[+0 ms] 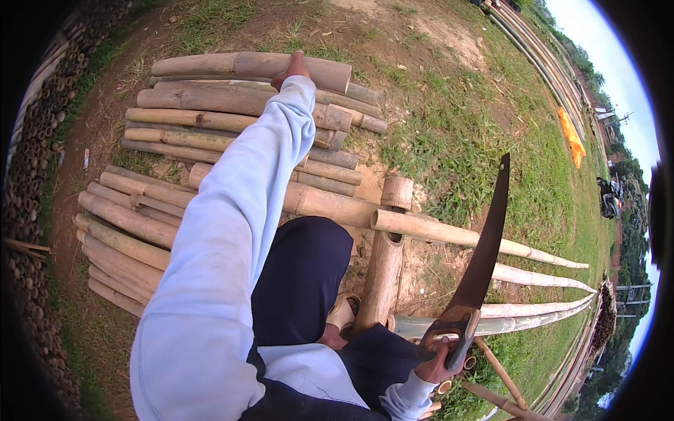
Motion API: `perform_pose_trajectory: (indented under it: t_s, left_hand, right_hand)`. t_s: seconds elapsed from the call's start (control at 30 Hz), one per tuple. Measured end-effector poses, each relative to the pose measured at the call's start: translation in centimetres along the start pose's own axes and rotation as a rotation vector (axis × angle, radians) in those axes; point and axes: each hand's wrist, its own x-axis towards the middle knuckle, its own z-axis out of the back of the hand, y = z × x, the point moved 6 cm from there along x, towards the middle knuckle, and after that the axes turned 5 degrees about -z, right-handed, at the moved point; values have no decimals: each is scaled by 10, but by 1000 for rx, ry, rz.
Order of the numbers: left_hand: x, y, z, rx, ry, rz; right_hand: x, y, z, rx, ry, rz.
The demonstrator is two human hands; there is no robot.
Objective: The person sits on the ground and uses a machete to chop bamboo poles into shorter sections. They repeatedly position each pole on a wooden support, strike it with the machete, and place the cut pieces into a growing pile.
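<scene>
Gripping saw (pixel 483 259), touching bamboo (pixel 253 67) apparently.

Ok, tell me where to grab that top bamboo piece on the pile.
Take the top bamboo piece near its middle, from above, where the left hand already rests. It lies crosswise on the stacked bamboo pile, so its upper side is free, probably the easiest approach. The right hand is occupied holding the saw.
</scene>
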Motion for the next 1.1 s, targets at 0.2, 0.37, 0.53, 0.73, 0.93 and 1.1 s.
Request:
perform_pose_trajectory:
  t_s: [0.2, 0.37, 0.53, 0.73, 0.93, 1.1]
  left_hand:
    - [32, 62, -69, -97, 160, 83]
    - [45, 100, -74, -57, 230, 101]
    - [38, 108, -67, 377, 228, -143]
    - [60, 96, -69, 1637, 569, -557]
    - [48, 67, -63, 1649, 670, -534]
    - [42, 26, -8, 1232, 688, -1173]
  right_hand:
    - [5, 13, 7, -118, -58, -2]
    - [10, 15, 6, -194, -101, 5]
    - [16, 2, -1, -205, -84, -23]
    - [16, 18, -17, -170, -42, -14]
    - [15, 21, -21, -138, -40, -36]
    - [11, 12, -9, -94, 13, 4]
